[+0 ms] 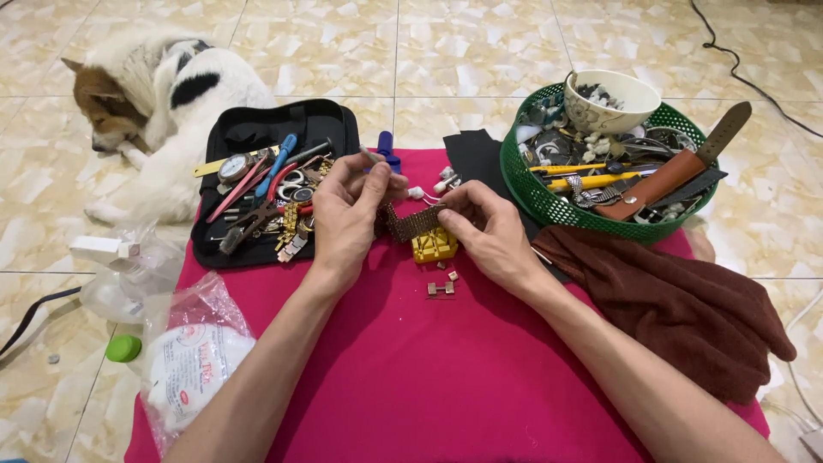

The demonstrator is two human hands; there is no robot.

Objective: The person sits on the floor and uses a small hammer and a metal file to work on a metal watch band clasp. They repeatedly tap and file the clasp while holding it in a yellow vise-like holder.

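Kneeling over the pink cloth [446, 377] on the tiled floor, you've got the green basket [523, 193] of watch parts just right. Both hands [347, 214] [489, 236] pinch the bronze metal watch band [411, 225] closed-fingered, stretched over the small yellow holder block [434, 249]; loose links [441, 287] lie just below.

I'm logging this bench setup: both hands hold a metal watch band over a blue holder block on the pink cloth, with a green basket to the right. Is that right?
Not quite: the holder block is yellow, not blue, as the head view shows. The rest holds: the left hand and right hand hold the metal watch band over it on the pink cloth, green basket to the right.
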